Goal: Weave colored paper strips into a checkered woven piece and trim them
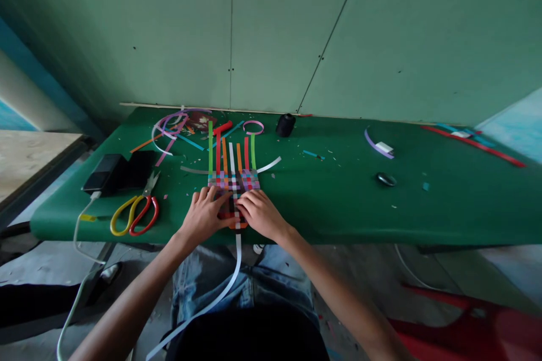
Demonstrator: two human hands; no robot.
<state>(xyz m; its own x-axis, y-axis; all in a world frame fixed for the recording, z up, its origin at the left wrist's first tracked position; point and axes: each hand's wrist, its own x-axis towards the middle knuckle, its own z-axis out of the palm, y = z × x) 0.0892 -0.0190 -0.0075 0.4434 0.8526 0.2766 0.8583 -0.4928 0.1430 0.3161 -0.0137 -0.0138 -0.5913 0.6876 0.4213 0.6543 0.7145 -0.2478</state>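
At the green table's front edge lies a small woven mat (234,180) of coloured strips. Green, red, orange and white strip ends stick out from its far side. My left hand (207,213) grips the mat's left part, thumb near its front edge and fingers over its top. From the right, my right hand (261,213) has its fingertips pressed together on the weave, close to the middle strip. A long white strip (237,259) hangs from the mat's front edge over my lap. My fingers hide part of the weave.
Scissors (141,208) with yellow and red handles lie left, by a black device (105,174) with a white cable. Behind are loose coloured strips (169,124), a red tool (223,127) and a black thread spool (285,125). A dark oval object (385,179) lies right.
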